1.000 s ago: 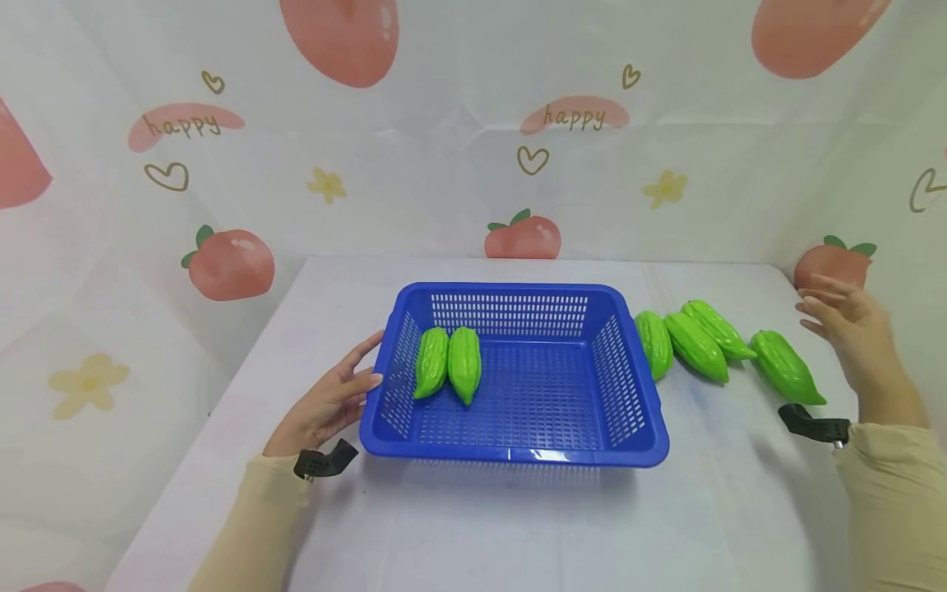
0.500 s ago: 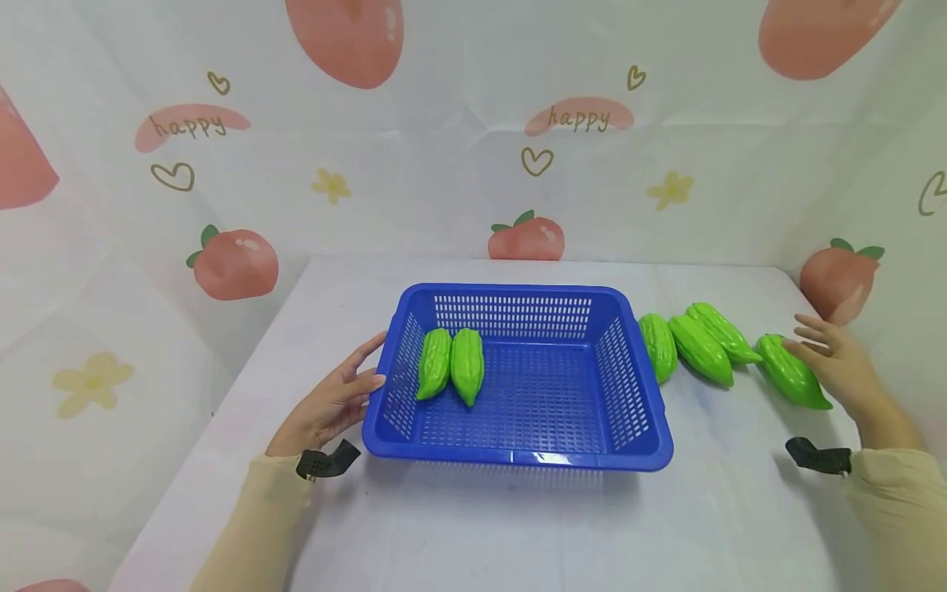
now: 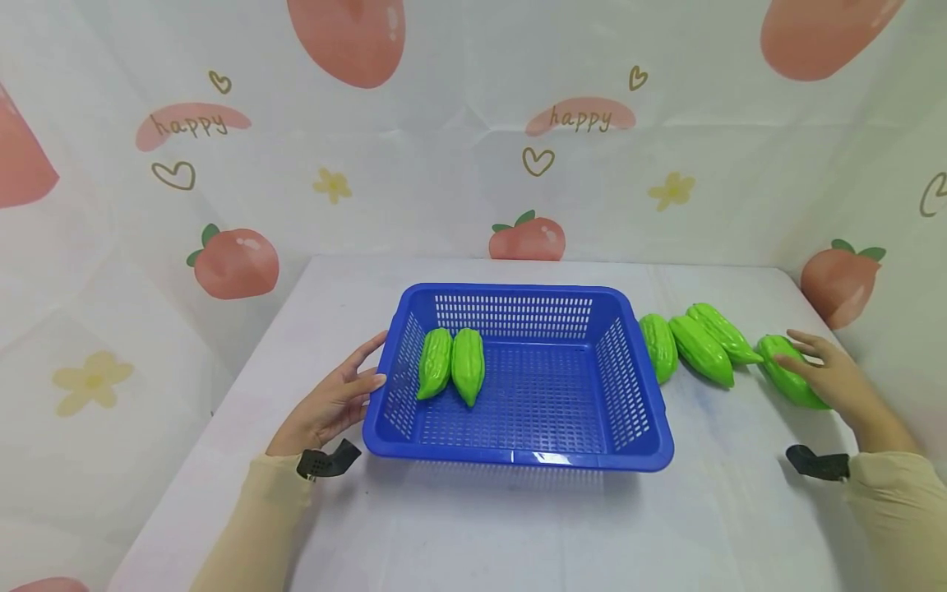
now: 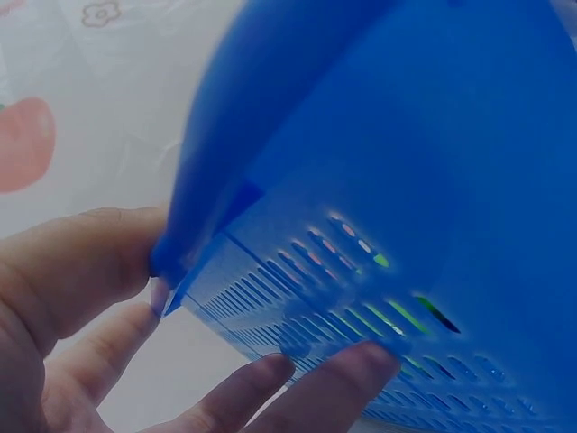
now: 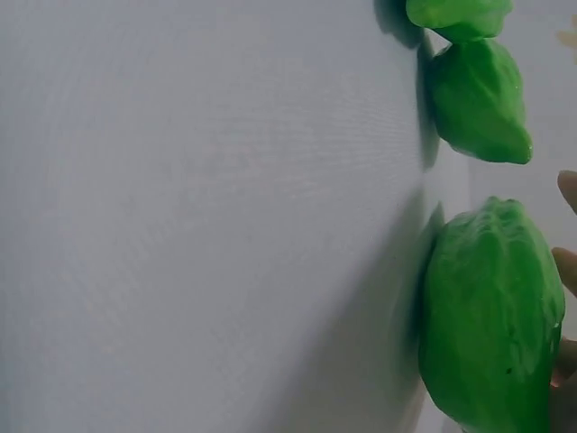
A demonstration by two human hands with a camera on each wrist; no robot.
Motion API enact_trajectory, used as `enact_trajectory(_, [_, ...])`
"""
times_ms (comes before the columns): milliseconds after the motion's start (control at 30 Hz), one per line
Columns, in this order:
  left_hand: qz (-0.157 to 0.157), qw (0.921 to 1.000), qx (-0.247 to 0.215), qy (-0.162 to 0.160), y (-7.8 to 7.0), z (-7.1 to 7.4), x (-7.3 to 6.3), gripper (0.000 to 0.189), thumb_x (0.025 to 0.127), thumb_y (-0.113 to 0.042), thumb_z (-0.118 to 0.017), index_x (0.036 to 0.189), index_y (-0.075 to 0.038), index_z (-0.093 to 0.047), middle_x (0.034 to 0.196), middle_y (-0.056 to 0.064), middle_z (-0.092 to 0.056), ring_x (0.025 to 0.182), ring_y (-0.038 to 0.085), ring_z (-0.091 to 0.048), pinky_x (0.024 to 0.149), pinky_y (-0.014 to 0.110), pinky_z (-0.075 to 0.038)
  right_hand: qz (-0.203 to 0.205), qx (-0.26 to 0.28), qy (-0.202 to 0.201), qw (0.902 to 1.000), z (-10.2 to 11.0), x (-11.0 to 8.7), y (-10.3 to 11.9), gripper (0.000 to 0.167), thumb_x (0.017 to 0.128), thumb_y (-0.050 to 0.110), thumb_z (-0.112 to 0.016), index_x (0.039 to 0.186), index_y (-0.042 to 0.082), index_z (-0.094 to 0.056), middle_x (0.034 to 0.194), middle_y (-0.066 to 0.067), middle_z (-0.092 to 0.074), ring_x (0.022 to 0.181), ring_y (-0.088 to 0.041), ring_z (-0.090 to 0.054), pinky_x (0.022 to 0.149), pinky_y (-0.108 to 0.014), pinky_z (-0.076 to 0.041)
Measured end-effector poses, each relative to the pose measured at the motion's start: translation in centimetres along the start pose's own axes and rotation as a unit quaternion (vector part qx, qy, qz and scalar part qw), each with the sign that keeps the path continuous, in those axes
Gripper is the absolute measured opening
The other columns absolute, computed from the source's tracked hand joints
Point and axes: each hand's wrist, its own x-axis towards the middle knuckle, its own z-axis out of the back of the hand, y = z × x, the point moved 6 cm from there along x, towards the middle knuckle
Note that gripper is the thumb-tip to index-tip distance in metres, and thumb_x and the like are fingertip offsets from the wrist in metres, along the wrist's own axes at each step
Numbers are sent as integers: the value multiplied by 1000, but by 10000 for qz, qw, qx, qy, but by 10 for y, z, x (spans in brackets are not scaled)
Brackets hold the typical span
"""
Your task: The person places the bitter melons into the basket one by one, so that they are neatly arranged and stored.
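My left hand point(image 3: 325, 407) holds the left rim of a blue plastic basket point(image 3: 518, 458), thumb at the rim. In the left wrist view its other fingers point(image 4: 334, 388) lie against the slotted outer wall. Inside the basket, two bright green bitter melons point(image 3: 468, 366) lie side by side at the left. At the far right, my right hand point(image 3: 836, 374) is over another bitter melon point(image 3: 787, 378), fingers spread and loosely bent. The right wrist view shows this bitter melon point(image 5: 491, 316) on the table, fingertips point(image 5: 566, 266) right beside it.
Three more bitter melons point(image 3: 701, 352) lie between the basket and my right hand, one close against the basket's right wall. A white cloth-covered table point(image 3: 473, 534) is under everything. A fruit-printed curtain point(image 3: 429, 189) hangs behind it.
My right hand has come down and leftward from above the table's right edge onto the rightmost bitter melon. The left hand and basket have stayed in place.
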Motion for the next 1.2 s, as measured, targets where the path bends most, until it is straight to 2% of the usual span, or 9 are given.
enact_trajectory(133, [-9,10000,-6,13,0,0,0,73,96,-13,-59,153,-38,-21,128,6,-54,96,17,-69,82,33,-58,-39,-158,-82,9998,0,1,-2,71,101,37,-44,147,-9,-15,143,-46,-17,130,-67,-11,98,-80,-13])
enact_trajectory(433, [7,10000,15,-12,0,0,0,73,96,-14,-60,153,-39,-21,131,6,-52,98,18,-69,83,33,-58,-159,-122,-134,9997,1,3,-9,72,100,32,-47,148,-9,-11,139,-50,-15,126,-68,-17,96,-77,-22])
enact_trajectory(733, [36,10000,19,-42,0,0,1,73,96,-14,-61,153,-39,-22,125,5,-56,95,17,-69,81,32,-58,-282,-49,-186,9994,3,4,-16,70,101,28,-45,146,-12,-9,141,-50,-12,125,-69,-18,94,-76,-25])
enact_trajectory(1000, [60,9999,99,-53,1,1,1,73,96,-15,-61,152,-40,-22,126,6,-53,96,18,-69,83,34,-58,-408,424,-389,9975,7,0,-13,72,100,27,-44,150,-5,-4,144,-49,-6,130,-67,-13,90,-69,-30])
enact_trajectory(1200, [56,9999,104,-56,-1,0,0,74,96,-15,-61,153,-40,-21,128,6,-53,96,17,-68,82,32,-58,-432,535,-637,9956,15,0,-5,76,99,30,-47,152,-3,-3,149,-44,-3,132,-65,-14,88,-70,-34])
